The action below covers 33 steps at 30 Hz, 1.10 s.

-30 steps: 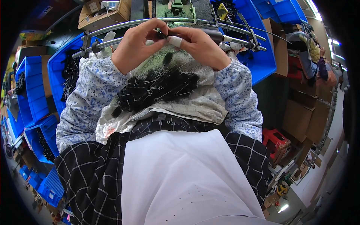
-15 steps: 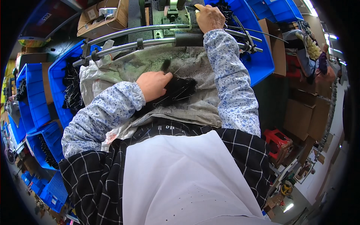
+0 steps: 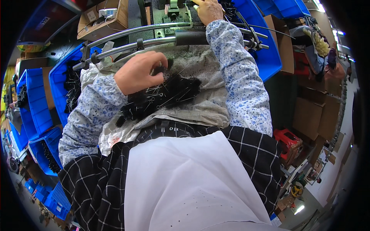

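Observation:
My left hand (image 3: 140, 73) hovers over a pile of black wire-stemmed brushes (image 3: 162, 94) heaped on my lap. Its fingers and thumb curl round dark bristles, apparently one black brush (image 3: 158, 70), mostly hidden by the hand. At the machine (image 3: 173, 15), up beyond the metal rails, my right hand (image 3: 210, 11) is closed, with its fingertips pointing left. A small dark brush (image 3: 189, 2) shows at those fingertips, cut by the frame's upper edge. Pale cloth (image 3: 204, 65) lies beneath the pile.
Two curved metal rails (image 3: 154, 41) cross between me and the machine. Blue bins of black brushes stand at the left (image 3: 58, 82) and right (image 3: 266, 63). A cardboard box (image 3: 119, 23) sits at upper left. A red stool (image 3: 287, 142) stands at right.
My left hand has drawn back to the left and up off the pile, uncovering more brushes. My right hand stays by the machine; the whole view has shifted slightly.

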Each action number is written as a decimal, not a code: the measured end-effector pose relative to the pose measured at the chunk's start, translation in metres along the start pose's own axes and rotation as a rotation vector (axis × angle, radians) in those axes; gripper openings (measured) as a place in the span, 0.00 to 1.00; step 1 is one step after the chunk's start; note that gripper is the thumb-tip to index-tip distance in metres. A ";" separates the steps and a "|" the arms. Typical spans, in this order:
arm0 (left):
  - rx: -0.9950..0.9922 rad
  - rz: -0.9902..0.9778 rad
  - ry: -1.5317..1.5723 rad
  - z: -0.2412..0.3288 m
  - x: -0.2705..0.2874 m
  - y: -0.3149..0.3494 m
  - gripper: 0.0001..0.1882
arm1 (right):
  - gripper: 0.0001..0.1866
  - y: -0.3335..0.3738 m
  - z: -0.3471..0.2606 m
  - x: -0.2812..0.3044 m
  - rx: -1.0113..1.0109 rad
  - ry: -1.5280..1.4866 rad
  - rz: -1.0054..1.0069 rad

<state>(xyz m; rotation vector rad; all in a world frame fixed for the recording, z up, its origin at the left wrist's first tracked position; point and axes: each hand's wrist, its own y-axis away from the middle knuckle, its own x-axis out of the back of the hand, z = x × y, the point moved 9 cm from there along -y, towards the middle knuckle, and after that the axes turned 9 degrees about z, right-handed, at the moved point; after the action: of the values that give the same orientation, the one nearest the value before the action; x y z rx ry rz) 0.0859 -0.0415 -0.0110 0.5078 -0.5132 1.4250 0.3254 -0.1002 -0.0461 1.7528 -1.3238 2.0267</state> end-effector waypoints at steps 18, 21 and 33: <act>0.086 0.217 0.126 -0.006 0.055 0.004 0.12 | 0.09 0.010 -0.051 0.002 -0.054 0.000 0.197; 0.066 0.228 0.121 -0.004 0.055 0.003 0.12 | 0.07 0.006 -0.069 0.005 -0.066 0.044 0.112; 0.016 0.230 0.233 -0.011 0.061 0.006 0.14 | 0.13 0.010 0.021 0.014 -0.095 0.007 0.038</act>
<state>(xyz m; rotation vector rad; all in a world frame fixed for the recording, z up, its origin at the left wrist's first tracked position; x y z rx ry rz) 0.0851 0.0139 0.0176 0.2958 -0.3810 1.6844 0.3307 -0.1261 -0.0408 1.6904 -1.4371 1.9532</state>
